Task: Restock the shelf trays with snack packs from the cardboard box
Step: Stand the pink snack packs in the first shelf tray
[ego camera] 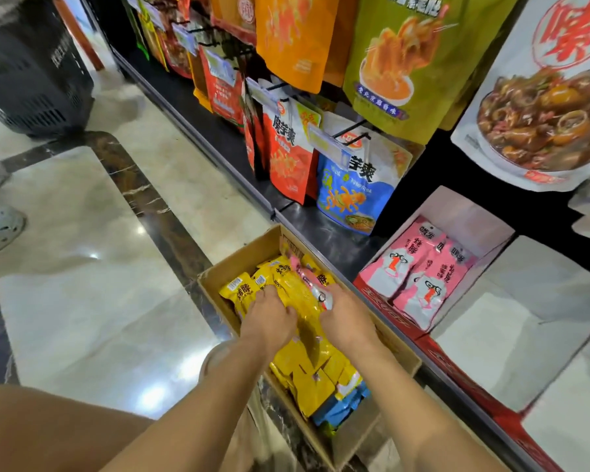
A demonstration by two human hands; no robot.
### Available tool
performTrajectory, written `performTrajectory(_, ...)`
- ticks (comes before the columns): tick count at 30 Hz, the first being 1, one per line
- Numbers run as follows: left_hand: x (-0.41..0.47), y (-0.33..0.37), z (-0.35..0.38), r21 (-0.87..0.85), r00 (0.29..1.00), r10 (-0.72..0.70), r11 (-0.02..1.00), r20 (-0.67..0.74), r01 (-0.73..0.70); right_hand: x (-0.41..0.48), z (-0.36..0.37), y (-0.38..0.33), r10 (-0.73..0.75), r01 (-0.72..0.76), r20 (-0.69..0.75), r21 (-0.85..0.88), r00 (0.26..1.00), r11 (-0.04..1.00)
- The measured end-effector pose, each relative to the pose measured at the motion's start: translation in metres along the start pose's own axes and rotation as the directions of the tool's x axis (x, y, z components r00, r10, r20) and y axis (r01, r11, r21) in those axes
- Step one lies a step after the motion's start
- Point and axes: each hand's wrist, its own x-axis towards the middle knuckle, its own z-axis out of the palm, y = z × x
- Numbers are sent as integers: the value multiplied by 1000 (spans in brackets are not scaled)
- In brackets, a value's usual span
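Marble floor (82,233) fills the left, with a black basket (31,69) at 10 o'clock. At 6 o'clock the box (239,264) stands on the floor against the shelf (321,229) base. It is full of yellow packs (304,379), with a few blue packs (344,408) at its near end. Both hands are down in it. The left hand (269,318) has its fingers curled over the yellow packs, gripping a bunch. The right hand (348,318), at 3 o'clock of the left, presses in from the other side. Its fingertips are hidden under a pink pack (317,287), so I cannot tell whether it grips. At 2 o'clock of the box, a tray (464,212) on the shelf holds some pink packs (419,277) at its front, with bare room behind. At 3 o'clock of that, a second tray (542,301) shows only its white bottom. Restocking looks to be at an early stage: the box is nearly full, one tray is part filled, the next is unfilled, and no yellow pack is on the shelf yet. The step in hand seems to be gathering a bundle to lift out.
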Motion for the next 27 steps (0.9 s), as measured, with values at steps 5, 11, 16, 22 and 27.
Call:
performTrajectory(5,-3,31,24,-158,995,-43,986,85,56,-10,-38,28,40,-17,-57,350,998,937)
performTrajectory(11,5,72,69,-239,986,-15,970,167,55,-19,-64,72,130,-45,-119,547,984,836)
performTrajectory(16,16,78,85,-202,980,-137,966,145,165,-23,-70,100,168,-66,-74,714,983,697)
performTrajectory(22,11,73,74,-200,984,-129,968,126,153,-25,-71,108,177,-99,-6,808,984,581)
performTrajectory(27,0,51,49,-567,961,-205,777,186,275,-32,-69,104,175,-126,51,884,983,450)
